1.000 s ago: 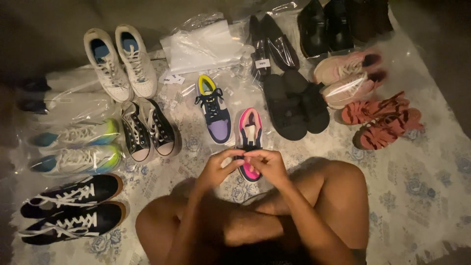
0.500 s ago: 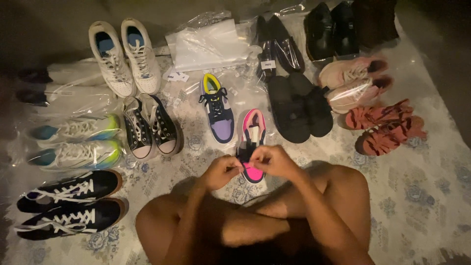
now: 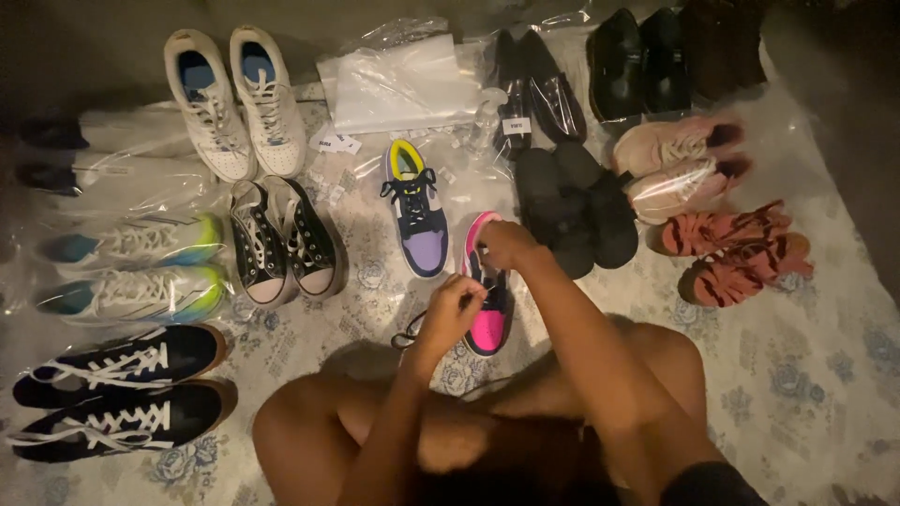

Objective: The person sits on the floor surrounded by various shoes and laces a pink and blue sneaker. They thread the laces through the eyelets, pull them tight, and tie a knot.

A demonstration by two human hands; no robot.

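Note:
A pink and black sneaker [image 3: 491, 324] lies on the floral cloth [image 3: 806, 375] just in front of my knees. My left hand [image 3: 452, 314] pinches its black lace at the near end, a loop of lace hanging to the left. My right hand [image 3: 506, 244] grips the lace near the shoe's far end, over the tongue. A purple, black and yellow sneaker [image 3: 416, 212] lies just to the left of it, untouched.
Shoes ring the cloth: white high-tops [image 3: 234, 98], black canvas pair [image 3: 283, 239], green-tipped pair in plastic [image 3: 131, 267], black pair with white laces [image 3: 117, 389], black slides [image 3: 574, 206], pink sneakers [image 3: 680, 164], red sandals [image 3: 736, 253], dark shoes [image 3: 647, 61], clear plastic bags [image 3: 403, 80].
My hands have parted: the right moved up along the pink sneaker to its far end, the left dropped toward its near end, drawing the lace out. The view shifted slightly.

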